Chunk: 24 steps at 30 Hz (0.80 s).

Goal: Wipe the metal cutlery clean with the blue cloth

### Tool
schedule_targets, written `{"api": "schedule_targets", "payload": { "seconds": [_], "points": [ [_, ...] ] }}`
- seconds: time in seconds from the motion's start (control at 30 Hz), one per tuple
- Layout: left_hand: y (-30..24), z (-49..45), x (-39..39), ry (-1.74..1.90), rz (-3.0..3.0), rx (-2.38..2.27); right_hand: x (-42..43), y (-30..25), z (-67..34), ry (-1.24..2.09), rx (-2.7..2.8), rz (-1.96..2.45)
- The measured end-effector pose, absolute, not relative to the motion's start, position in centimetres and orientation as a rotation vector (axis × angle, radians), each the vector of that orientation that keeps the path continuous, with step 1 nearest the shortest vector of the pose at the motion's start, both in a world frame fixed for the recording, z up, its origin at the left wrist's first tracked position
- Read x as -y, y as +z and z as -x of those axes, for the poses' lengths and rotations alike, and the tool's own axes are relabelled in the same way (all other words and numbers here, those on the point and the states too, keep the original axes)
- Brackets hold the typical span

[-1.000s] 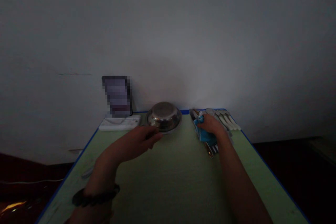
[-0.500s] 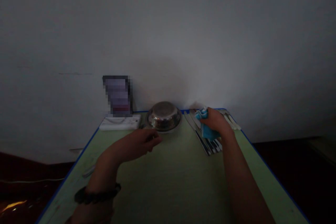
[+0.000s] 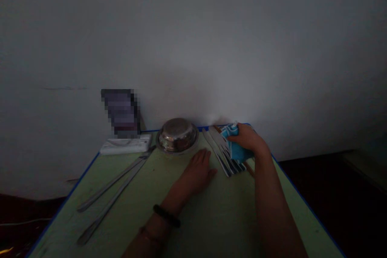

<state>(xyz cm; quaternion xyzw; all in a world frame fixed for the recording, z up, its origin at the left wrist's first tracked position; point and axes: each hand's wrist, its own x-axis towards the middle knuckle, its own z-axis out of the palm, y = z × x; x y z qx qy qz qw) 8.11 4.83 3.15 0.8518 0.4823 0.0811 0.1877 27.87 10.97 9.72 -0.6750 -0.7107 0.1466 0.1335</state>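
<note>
My right hand (image 3: 246, 139) is closed around a crumpled blue cloth (image 3: 237, 151) with pale edging. It hangs over the right side of a row of metal cutlery (image 3: 222, 157), hiding part of it. Brown sticks (image 3: 250, 169), perhaps chopsticks, poke out beneath the cloth. My left hand (image 3: 198, 171) is low over the table, fingers stretched forward and thumb apart, with nothing seen in it. It lies between the cutlery and an upturned shiny metal bowl (image 3: 177, 135). Long metal tongs (image 3: 121, 185) rest spread on the left of the table.
The pale green table (image 3: 208, 217) has a blue edge and stands against a grey wall (image 3: 193, 48). At its back left, a blurred-out upright device (image 3: 122, 113) leans behind a white flat box (image 3: 126, 145).
My left hand has moved right and flattened out toward the cutlery, and the tongs are now uncovered. My right hand still grips the cloth. The view has shifted slightly right.
</note>
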Motion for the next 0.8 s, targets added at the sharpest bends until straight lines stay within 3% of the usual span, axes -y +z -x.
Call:
{"api": "schedule_targets", "payload": {
  "seconds": [0.33, 0.8],
  "points": [
    [-0.5, -11.3, -8.2, 0.376, -2.551, -1.456, -11.2, 9.6, -30.0, 0.528, 2.059, 1.85],
    [1.1, -7.4, -4.4, 0.525, -2.594, -1.327, -9.8, 11.7, -26.7, 0.749, 2.121, 1.572]
  ]
}}
